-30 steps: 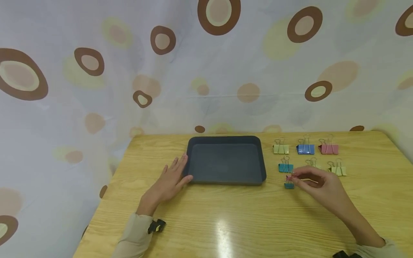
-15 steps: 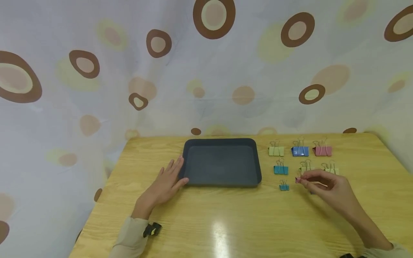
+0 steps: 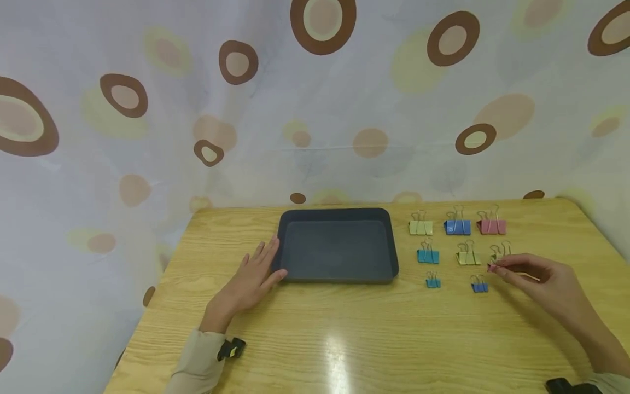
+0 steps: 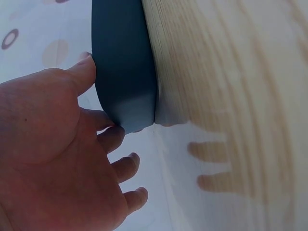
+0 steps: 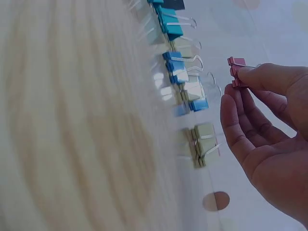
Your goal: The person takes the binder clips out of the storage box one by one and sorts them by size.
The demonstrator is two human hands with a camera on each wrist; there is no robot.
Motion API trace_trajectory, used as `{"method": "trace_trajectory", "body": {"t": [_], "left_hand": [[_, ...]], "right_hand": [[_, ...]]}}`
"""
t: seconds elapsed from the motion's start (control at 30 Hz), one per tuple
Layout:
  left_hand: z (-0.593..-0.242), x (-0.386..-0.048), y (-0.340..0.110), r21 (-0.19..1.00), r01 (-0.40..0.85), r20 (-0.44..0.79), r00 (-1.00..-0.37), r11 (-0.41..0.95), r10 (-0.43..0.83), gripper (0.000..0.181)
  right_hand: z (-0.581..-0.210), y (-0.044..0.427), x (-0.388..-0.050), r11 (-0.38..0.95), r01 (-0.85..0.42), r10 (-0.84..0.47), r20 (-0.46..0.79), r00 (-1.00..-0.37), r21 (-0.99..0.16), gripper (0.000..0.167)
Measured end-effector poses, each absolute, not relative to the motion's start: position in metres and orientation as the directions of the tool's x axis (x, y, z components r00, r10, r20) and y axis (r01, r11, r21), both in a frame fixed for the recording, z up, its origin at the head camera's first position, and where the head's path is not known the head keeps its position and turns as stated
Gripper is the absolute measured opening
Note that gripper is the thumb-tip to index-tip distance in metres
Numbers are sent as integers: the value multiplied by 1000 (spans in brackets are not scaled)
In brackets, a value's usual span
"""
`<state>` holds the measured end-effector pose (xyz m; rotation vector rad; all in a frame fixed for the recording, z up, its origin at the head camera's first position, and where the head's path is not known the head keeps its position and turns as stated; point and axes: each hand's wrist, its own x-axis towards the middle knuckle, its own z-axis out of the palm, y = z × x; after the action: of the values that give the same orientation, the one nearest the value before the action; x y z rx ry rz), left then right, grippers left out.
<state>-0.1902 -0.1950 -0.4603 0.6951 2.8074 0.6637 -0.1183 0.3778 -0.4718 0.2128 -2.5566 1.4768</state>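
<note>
Between thumb and fingertips, my right hand (image 3: pixel 546 279) pinches a small pink binder clip (image 5: pixel 237 72), held above the table in front of a yellow binder clip (image 5: pixel 206 143). A small blue binder clip (image 3: pixel 479 287) stands just left of that hand, and a small teal one (image 3: pixel 433 283) farther left. My left hand (image 3: pixel 251 279) lies with fingers extended against the left side of a dark rectangular tray (image 3: pixel 339 276). In the left wrist view its thumb and fingertips touch the tray wall (image 4: pixel 125 67); nothing is gripped there.
Behind the small clips stand larger ones: a teal clip (image 3: pixel 428 256) and a yellow clip (image 3: pixel 468 258) in the middle row. Farther back are a pale yellow clip (image 3: pixel 420 227), a blue clip (image 3: pixel 458 227) and a pink clip (image 3: pixel 492 226). A patterned curtain (image 3: pixel 305 164) hangs behind the wooden table (image 3: pixel 295 339).
My right hand has carried the small pink clip rightward, from above the small teal clip past the small blue one. The left hand stays at the tray; the head view has shifted slightly.
</note>
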Motion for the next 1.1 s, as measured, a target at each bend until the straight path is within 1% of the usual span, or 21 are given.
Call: {"method": "trace_trajectory", "body": {"t": [0.1, 0.3, 0.43, 0.53, 0.67, 0.9, 1.1], "left_hand": [[-462, -190, -195, 458, 405, -57, -875, 791, 481, 76], [-464, -188, -199, 458, 393, -66, -880, 798, 471, 76], [-463, -190, -200, 460, 392, -64, -880, 797, 470, 76], [-463, -191, -201, 456, 389, -68, -882, 801, 467, 76], [-462, -191, -200, 451, 387, -69, -884, 805, 463, 76], [-463, -190, -200, 452, 387, -77, -881, 803, 468, 76], [-462, -191, -201, 458, 398, -67, -877, 795, 477, 76]], "right_hand": [[-477, 388, -115, 511, -207, -30, 224, -974, -835, 17], [-487, 400, -112, 520, -207, -76, 196, -978, -829, 14], [-487, 404, -117, 588, -167, -71, 156, -985, -791, 13], [-485, 407, -120, 647, -129, -66, 114, -991, -752, 16], [-486, 410, -121, 703, -107, -69, 83, -994, -703, 15], [-488, 414, -118, 734, -91, -82, 45, -996, -673, 10], [-485, 415, -119, 752, -94, -78, 54, -995, -652, 15]]}}
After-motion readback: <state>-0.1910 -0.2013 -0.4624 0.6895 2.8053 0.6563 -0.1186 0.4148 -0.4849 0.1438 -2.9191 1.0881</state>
